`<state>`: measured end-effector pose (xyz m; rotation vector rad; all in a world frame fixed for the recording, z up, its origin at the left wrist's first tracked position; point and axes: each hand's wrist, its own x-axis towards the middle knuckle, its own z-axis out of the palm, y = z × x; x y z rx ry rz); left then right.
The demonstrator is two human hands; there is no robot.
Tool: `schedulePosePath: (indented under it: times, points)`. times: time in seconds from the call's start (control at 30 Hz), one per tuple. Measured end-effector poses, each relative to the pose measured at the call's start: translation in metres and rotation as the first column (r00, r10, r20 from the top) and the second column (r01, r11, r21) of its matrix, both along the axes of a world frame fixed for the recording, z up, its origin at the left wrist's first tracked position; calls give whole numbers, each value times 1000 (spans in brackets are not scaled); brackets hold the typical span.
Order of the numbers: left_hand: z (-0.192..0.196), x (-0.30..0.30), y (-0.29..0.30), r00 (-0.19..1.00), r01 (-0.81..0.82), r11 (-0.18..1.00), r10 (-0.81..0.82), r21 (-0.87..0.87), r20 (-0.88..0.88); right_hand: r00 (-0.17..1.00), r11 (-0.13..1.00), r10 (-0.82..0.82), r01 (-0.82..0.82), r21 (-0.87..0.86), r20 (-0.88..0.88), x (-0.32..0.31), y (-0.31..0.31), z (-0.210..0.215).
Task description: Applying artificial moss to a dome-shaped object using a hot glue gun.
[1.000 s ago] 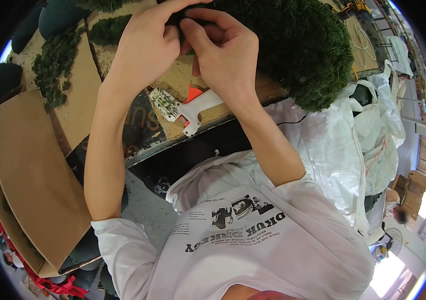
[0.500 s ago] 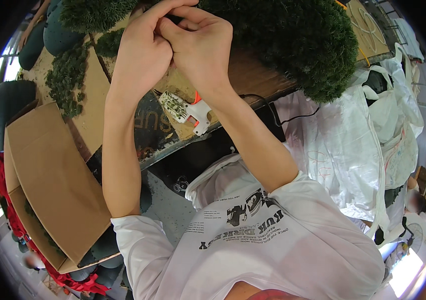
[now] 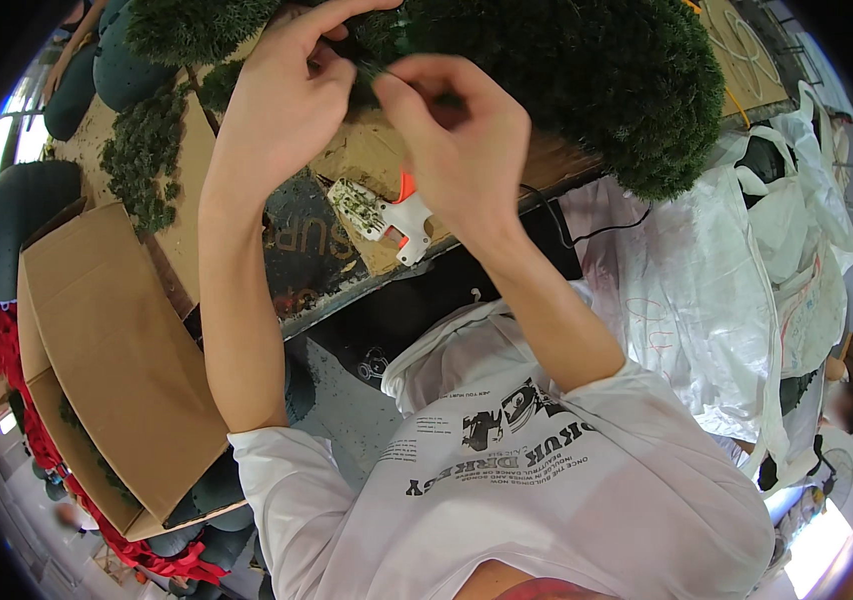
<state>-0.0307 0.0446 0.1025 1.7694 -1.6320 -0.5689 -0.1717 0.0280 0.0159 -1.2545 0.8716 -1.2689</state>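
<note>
My left hand [image 3: 287, 105] is curled at the top of the view against dark green artificial foliage, its index finger stretched along it. Whatever lies within its bent fingers is hidden. Close beside it, my right hand [image 3: 472, 135] pinches thumb and forefinger at a thin green sprig [image 3: 373, 70] between the two hands, slightly blurred. A large bushy mass of artificial greenery [image 3: 587, 90] fills the table's far right. Below my hands a white hot glue gun [image 3: 402, 222] with orange parts lies on the table, its front caked with green bits.
Loose green sprigs [image 3: 142, 150] lie on cardboard at the left. An open cardboard box [image 3: 122, 360] stands beside the table, with dark rounded forms [image 3: 22, 230] behind it. White woven sacks [image 3: 697, 270] stand at the right, and a black cable [image 3: 602, 232] hangs off the table edge.
My right hand has drawn away from the left, to the right and slightly down, and a green sprig now shows between them. The left hand has barely moved.
</note>
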Motion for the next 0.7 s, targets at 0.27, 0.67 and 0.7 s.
schedulePosePath:
  times: [0.27,0.67,0.7]
  points:
    - [-18,-24,-10,977,-160,954,189,-255,95,913,935,355,-341,-100,203,-47,-16,2]
    - [-53,-16,-25,971,-101,797,209,-596,115,913,916,402,-401,-28,71,-42,-46,33]
    - [-55,-12,-26,963,-64,791,209,-608,170,913,919,393,-394,-13,109,-41,-47,32]
